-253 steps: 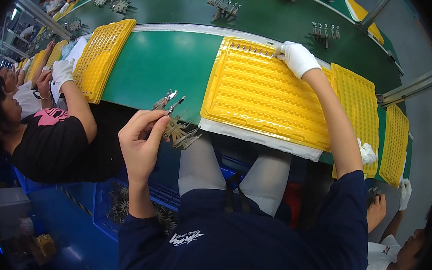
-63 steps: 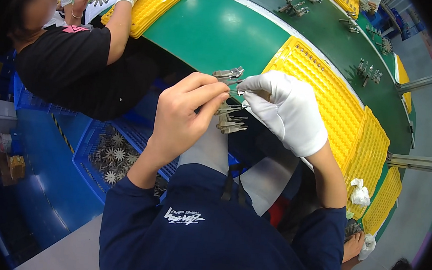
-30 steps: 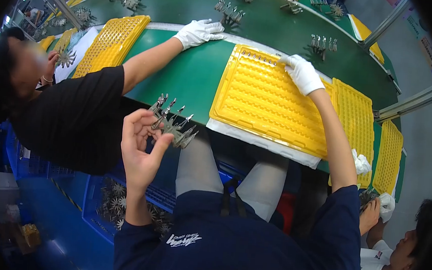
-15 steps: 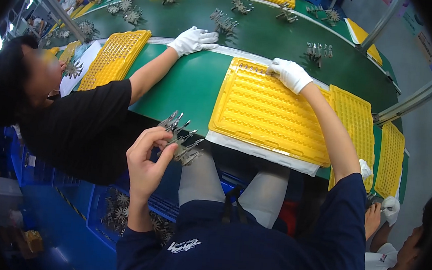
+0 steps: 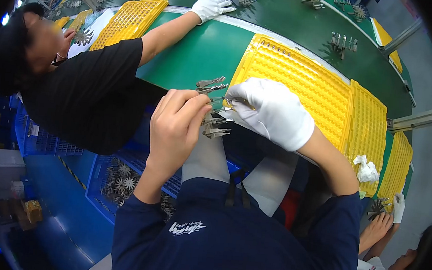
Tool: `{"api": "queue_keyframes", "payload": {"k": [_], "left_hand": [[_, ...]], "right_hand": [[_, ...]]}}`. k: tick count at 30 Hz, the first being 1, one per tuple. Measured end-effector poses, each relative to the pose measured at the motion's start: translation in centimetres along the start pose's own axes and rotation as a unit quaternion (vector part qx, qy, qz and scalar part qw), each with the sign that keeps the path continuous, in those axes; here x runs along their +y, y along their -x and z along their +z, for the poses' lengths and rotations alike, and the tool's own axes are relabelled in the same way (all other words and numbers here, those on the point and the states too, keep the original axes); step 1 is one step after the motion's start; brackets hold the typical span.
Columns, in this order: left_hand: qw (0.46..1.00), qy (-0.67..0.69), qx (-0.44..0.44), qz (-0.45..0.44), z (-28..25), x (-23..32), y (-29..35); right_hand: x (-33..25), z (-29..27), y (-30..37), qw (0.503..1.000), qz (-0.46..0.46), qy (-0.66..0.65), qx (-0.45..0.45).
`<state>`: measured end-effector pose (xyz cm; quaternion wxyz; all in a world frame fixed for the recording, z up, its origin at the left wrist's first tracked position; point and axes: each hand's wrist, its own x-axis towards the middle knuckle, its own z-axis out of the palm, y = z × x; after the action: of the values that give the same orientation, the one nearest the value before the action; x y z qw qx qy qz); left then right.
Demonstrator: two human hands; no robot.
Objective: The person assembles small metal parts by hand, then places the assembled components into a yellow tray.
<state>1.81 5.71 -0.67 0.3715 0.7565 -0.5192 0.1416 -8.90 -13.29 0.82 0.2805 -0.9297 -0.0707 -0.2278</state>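
My bare left hand (image 5: 179,124) grips a grey metal clip rack (image 5: 210,122), its several slim, clip-like arms pointing right. Right beside it, my white-gloved right hand (image 5: 273,111) is closed, thumb and fingers pinched at the tips of those arms. A small brassy metal piece (image 5: 242,103) shows between the gloved fingers; whether it is joined to the rack is hidden. Beyond my hands a yellow ridged tray (image 5: 302,73) lies on the bench, with several small shiny parts (image 5: 276,48) in its far-left row.
A green conveyor (image 5: 286,18) carrying similar clip racks (image 5: 343,43) runs along the far side. More yellow trays (image 5: 369,121) lie to the right, a crumpled white cloth (image 5: 366,168) on one. At left a co-worker's gloved hand (image 5: 211,7) reaches the conveyor's edge. A blue crate (image 5: 103,177) of metal racks stands below left.
My right hand has come back from the tray's far edge to the rack. My left hand has risen and moved right, turning the rack's arms toward the glove.
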Motion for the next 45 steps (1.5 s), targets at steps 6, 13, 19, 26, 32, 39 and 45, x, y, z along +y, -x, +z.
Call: {"api": "queue_keyframes", "payload": {"k": [6,13,19,26,32,39,45], "left_hand": [[0.998,0.057,0.012,0.004,0.2,0.7,-0.3],[0.998,0.065,0.012,0.006,0.0,0.8,-0.3],[0.997,0.074,-0.003,0.029,0.5,0.7,-0.2],[0.997,0.075,0.027,-0.023,0.5,-0.5,0.1],[0.931,0.279,0.033,-0.232,-0.2,-1.4,0.8],[0.936,0.291,-0.002,-0.196,-0.4,-3.6,1.7],[0.964,0.23,-0.024,-0.13,-1.1,-3.2,1.1]], "right_hand": [[-0.3,0.2,-0.1,0.999,0.01,-0.04,0.03],[-0.4,0.4,0.2,0.999,0.002,-0.019,0.027],[-0.8,1.3,0.0,0.999,-0.033,0.034,0.016],[0.6,1.7,-0.3,0.996,-0.012,-0.02,0.08],[15.8,-2.2,2.1,0.958,0.19,0.202,0.078],[21.3,-3.7,2.0,0.95,0.202,0.23,-0.064],[22.8,-3.5,0.4,0.928,0.149,0.307,-0.151]]}}
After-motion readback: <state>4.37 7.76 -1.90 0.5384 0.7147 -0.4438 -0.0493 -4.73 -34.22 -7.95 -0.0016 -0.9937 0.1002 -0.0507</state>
